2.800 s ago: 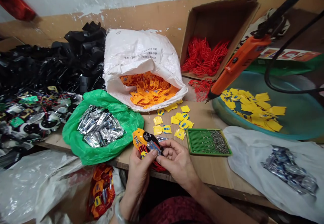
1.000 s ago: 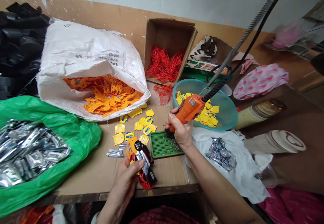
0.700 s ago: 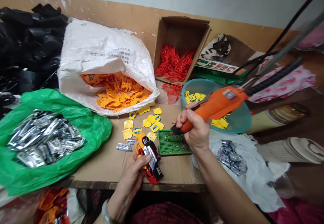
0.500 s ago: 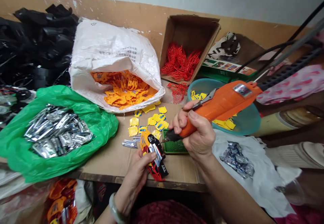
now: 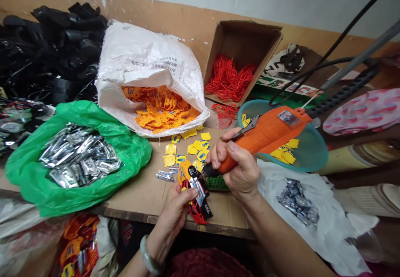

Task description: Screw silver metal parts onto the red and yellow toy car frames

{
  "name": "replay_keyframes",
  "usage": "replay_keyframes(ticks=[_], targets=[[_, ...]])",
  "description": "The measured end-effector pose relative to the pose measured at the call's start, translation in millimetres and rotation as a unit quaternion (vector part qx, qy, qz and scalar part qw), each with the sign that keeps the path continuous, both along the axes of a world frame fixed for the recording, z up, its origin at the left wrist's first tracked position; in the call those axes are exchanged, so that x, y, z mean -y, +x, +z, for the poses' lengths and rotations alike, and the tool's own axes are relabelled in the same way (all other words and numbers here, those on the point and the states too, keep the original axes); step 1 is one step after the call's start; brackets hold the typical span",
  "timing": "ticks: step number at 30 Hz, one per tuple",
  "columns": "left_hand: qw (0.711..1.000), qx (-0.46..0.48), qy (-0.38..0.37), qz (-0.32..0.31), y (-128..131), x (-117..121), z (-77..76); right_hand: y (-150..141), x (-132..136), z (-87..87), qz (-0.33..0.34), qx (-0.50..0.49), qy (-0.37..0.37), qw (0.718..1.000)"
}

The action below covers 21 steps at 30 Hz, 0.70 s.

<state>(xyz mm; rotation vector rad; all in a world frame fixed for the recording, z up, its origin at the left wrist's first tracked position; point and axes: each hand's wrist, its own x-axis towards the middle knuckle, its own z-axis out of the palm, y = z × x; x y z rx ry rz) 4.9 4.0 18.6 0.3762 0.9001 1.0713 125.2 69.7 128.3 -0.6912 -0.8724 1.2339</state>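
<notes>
Carefully, the right hand grips an orange electric tool like a pen, its dark tip steady at the bundle of orange, black and red plastic pieces that the left hand, close by but apart, pinches over the table.

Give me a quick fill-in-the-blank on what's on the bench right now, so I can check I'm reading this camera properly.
1. The right hand grips a ____ corded power tool, while the left hand holds a cluster of plastic parts.
2. Silver foil packets lie in a ____ plastic bag.
3. The cardboard box holds ____ plastic frames.

Missing words: orange; green; red.
</notes>
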Motion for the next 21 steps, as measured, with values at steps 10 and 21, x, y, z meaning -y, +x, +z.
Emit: replay_keyframes(ticks=[10, 21], targets=[[1.000, -0.001, 0.012, 0.007, 0.5, 0.2, -0.5, -1.3, 1.8, -2.0, 0.003, 0.011, -0.005, 1.000], [1.000, 0.003, 0.018, 0.004, 1.8, -1.8, 0.6, 1.4, 5.3, -9.4, 0.028, 0.013, 0.022, 0.999]])
